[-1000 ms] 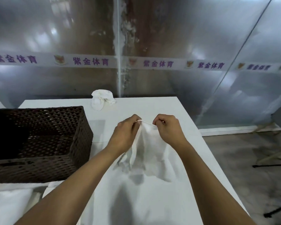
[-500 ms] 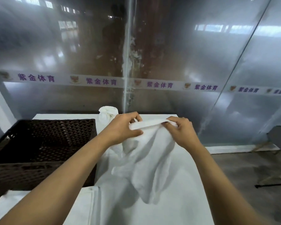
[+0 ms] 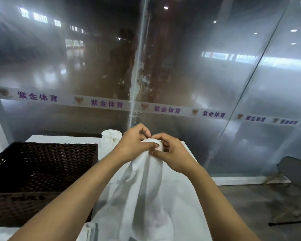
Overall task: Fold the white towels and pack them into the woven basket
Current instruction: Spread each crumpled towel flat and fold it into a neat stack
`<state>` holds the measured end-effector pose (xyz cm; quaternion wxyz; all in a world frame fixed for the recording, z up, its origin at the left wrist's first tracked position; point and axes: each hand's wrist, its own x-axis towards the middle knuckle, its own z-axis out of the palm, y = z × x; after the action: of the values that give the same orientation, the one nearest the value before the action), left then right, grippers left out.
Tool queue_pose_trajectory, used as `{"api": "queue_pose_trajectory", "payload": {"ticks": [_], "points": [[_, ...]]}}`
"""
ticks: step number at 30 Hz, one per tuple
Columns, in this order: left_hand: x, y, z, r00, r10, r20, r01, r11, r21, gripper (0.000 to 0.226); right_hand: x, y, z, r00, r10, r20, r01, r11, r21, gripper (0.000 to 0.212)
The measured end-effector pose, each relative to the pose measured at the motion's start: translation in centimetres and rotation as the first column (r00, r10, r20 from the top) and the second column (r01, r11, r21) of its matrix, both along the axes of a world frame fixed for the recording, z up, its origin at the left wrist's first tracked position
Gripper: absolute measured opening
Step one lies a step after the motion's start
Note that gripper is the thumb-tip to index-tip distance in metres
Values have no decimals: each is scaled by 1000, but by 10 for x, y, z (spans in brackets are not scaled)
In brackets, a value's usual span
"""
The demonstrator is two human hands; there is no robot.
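Now left hand (image 3: 134, 146) and right hand (image 3: 170, 154) pinching white towel (image 3: 146, 197) top, apparently bunched; woven basket (image 3: 42, 171) beside.

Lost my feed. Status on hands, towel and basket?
Left hand and right hand together, both pinching the towel top; it hangs over the table. Basket holds no towels. Second towel bunched behind. Nothing blocking.

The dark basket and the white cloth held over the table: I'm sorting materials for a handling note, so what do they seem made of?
The dark brown woven basket looks like wicker or plastic rattan: open lattice weave with a slight sheen; which one is unclear. The white towel, pinched by the left hand and right hand, looks like soft matte cotton cloth: it hangs in limp folds.
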<state>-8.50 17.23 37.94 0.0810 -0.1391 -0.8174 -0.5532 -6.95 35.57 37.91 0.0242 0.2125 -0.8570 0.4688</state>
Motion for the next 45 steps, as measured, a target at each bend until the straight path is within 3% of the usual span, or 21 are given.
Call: {"api": "queue_pose_trajectory", "payload": {"ticks": [3,5,7,10,13,16,18,20,25,29,32,35,38,41,45], "points": [[-5,-10,-2,996,-3,90,-9,992,123,44,-7,10,3,996,-85,21,86,994,-69,7],[-3,-17,-13,966,-145,213,96,970,224,47,-13,15,1,987,-159,33,161,982,-96,9],[0,-17,-37,917,-256,305,194,956,220,46,-18,16,0,973,-218,73,227,962,-150,14],[2,-13,-74,938,-188,290,146,976,159,20,-28,22,-4,957,-262,125,283,937,-204,18],[-8,-20,-83,975,-61,214,19,981,193,42,-41,43,-7,941,-279,193,332,875,-353,20],[-19,-15,-67,989,-77,126,56,985,165,32,-54,57,-8,925,-88,369,290,791,-539,10],[-28,-3,-51,994,-102,25,100,991,87,20,-59,58,-5,912,-4,410,221,846,-485,14],[-43,5,-38,993,-118,-26,118,993,27,14,-72,65,-2,919,-28,394,210,880,-426,20],[-87,-12,-16,988,-65,141,98,965,-243,17,-135,128,28,912,-269,308,379,841,-386,24],[-124,-12,-5,977,42,210,18,961,-275,16,-196,162,46,893,-418,168,445,877,-179,27],[-166,-4,-2,951,237,199,-172,940,-295,15,-251,184,49,872,-472,131,487,863,-132,23],[-211,14,5,907,381,177,-365,923,-121,3,-307,204,49,842,-530,105,540,826,-162,24],[-254,46,28,868,469,162,-492,855,163,8,-349,216,59,831,-525,184,555,762,-335,19],[-295,77,57,902,394,178,-427,754,500,12,-378,228,80,842,-523,134,512,693,-508,16],[-313,103,91,928,372,35,-316,731,605,11,-383,245,105,867,-499,-19,361,652,-667,15]]}}
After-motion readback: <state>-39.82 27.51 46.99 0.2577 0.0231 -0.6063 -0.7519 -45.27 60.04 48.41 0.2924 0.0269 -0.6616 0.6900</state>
